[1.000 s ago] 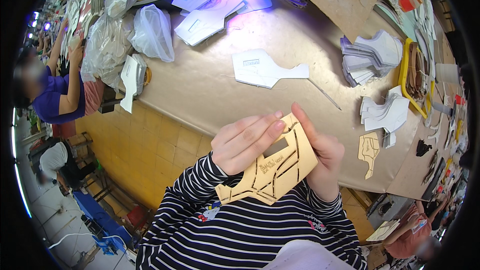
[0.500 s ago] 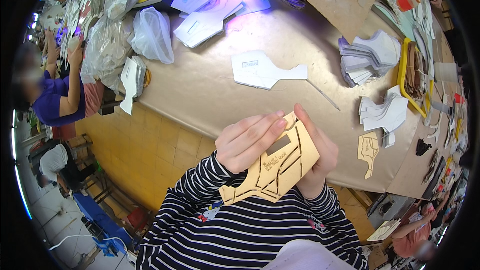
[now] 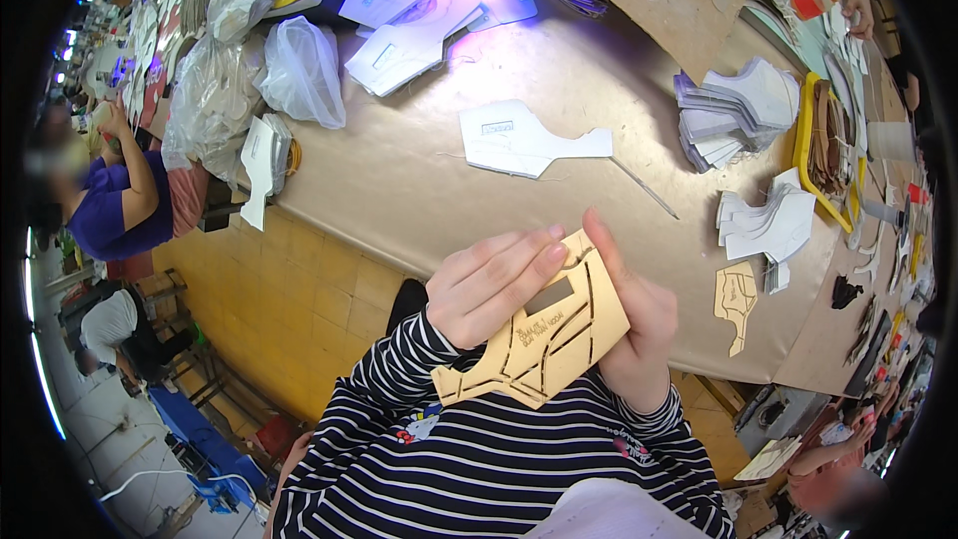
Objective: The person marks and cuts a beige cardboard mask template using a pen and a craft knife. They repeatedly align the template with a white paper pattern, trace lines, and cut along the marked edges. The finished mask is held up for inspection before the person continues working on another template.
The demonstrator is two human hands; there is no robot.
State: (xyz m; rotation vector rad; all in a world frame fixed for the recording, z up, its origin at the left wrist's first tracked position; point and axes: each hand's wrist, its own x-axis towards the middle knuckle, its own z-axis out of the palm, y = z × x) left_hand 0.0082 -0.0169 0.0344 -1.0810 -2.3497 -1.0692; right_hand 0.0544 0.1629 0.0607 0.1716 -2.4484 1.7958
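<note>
Head view: both hands hold a tan slotted template (image 3: 544, 339) over the table's near edge.
Left hand (image 3: 494, 279): fingers flat across its top.
Right hand (image 3: 639, 329): gripping its right edge.
Table (image 3: 419, 180): bare stretch ahead, up to a white cut piece (image 3: 524, 140).

My left hand (image 3: 496, 284) covers the near corner of the tan slotted cardboard template (image 3: 539, 344), and its small markings are too small to tell. My right hand (image 3: 639, 324) sits mostly hidden behind it.

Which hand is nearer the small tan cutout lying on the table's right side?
Right. The right hand behind the held template sits just left of the tan cutout; the left hand is farther left.
</note>
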